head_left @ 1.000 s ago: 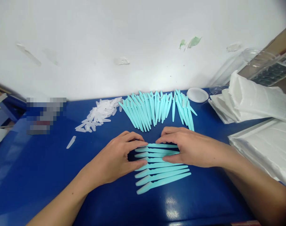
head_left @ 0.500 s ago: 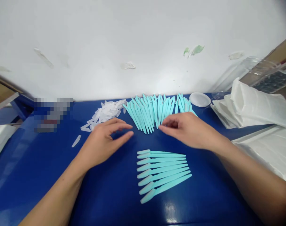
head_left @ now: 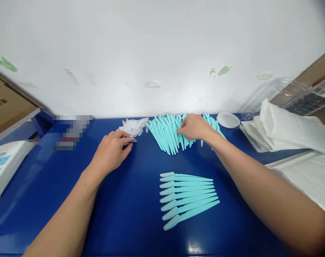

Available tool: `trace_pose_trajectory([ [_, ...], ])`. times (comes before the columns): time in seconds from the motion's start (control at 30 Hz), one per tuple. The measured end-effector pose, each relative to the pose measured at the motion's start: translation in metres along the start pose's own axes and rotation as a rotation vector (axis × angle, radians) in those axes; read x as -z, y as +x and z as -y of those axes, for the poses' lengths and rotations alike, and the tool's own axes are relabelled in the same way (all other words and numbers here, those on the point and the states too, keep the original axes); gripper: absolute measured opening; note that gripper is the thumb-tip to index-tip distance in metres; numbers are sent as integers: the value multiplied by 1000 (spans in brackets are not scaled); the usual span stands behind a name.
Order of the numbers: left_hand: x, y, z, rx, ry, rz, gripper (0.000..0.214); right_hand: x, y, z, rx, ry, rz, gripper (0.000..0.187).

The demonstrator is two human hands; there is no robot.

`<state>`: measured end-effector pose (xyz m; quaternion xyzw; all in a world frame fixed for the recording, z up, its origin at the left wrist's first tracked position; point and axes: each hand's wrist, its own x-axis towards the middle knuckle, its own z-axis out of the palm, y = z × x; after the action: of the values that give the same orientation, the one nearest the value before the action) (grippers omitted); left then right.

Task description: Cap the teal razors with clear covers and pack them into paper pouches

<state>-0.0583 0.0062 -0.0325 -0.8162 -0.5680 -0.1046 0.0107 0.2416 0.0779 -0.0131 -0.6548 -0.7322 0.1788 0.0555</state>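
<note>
My left hand [head_left: 114,149] is at the near edge of a heap of small translucent white blade caps [head_left: 133,126], with one cap between its thumb and forefinger. My right hand [head_left: 196,126] reaches into the fanned pile of turquoise eyebrow razors [head_left: 164,135]. Its fingers are pinched on one razor, partly hidden by the hand. Closer to me, several turquoise razors [head_left: 194,194] with caps on their blades lie side by side in a row, handles pointing right.
Behind the blue table [head_left: 125,221] rises a white wall [head_left: 162,53]. A round translucent lid [head_left: 228,120] lies right of the razors, beside folded white packing sheets [head_left: 288,128]. A white device [head_left: 11,160] stands at the left edge, near a cardboard box [head_left: 9,103].
My left hand has moved to the cap heap and pinched a cap. My right hand has reached farther into the razor pile and closed on a razor. The camera view has shifted slightly.
</note>
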Motion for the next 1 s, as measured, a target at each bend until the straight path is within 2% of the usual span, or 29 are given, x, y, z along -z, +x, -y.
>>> trace_pose_trajectory([
  [0.2,-3,1,-3,-101,48,-16,34,4,2,-8,-11,-14,-102,15],
  [0.33,1,-1,-3,-94,46,21,33,20,-25,-19,44,24,-118,17],
  [0.43,3,-1,-5,-101,63,46,32,25,-59,-29,137,149,-10,19],
  [0.53,2,-1,-10,-130,83,65,36,18,-88,-37,223,491,247,22],
  [0.6,2,-2,-13,-135,63,76,38,10,-100,-38,249,573,336,23],
  [0.87,4,-6,-15,-28,-67,123,35,-7,-103,-39,257,611,345,27],
  [0.93,5,-6,-23,-18,-179,120,34,-8,-102,-41,250,614,356,30],
  [1.0,5,-5,-34,29,-412,171,32,-9,-102,-42,257,582,367,34],
])
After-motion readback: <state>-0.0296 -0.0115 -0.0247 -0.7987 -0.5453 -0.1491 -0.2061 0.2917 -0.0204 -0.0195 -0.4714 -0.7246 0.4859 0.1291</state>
